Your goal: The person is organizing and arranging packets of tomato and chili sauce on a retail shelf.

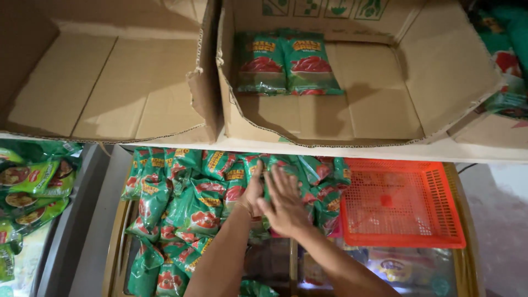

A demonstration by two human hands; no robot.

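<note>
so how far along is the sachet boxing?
Early. Done: two green sachets lie flat at the back of the right cardboard box. In hand: the left hand and right hand press together on the green sachet pile below the shelf. Left: nearly the whole pile, and the left cardboard box holds nothing visible. The red basket looks empty.

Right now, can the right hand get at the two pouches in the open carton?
Probably yes: the right hand rests on the pouch pile, and the carton holding the two pouches is open on top, nothing between.
</note>
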